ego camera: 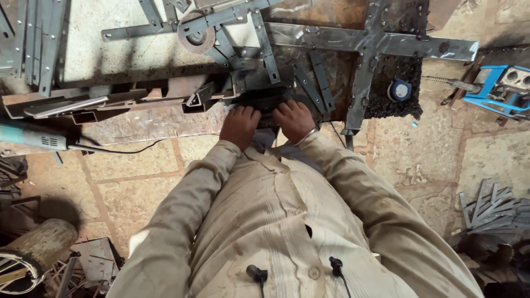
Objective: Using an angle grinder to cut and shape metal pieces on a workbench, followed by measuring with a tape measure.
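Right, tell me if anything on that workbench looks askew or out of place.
The flap disc lies loose among the crossed metal strips, not on a tool. An angle grinder hangs off the bench edge at the left. Both hands, left hand and right hand, press on a dark metal piece. Nothing looks spilled.

The metal strips (309, 38) are dull grey with dark speckles and brown rust patches. Left of the metal strips, the grinding disc (194, 34) shows brownish-pink with a grey ring pattern. Right of the strips, a small round tape (399, 89) is blue and white, and farther right a frame (494, 91) is bright blue. Below the strips, the shirt (276, 221) is beige, stained, finely ribbed; the floor (138, 176) is sandy stone with reddish joints
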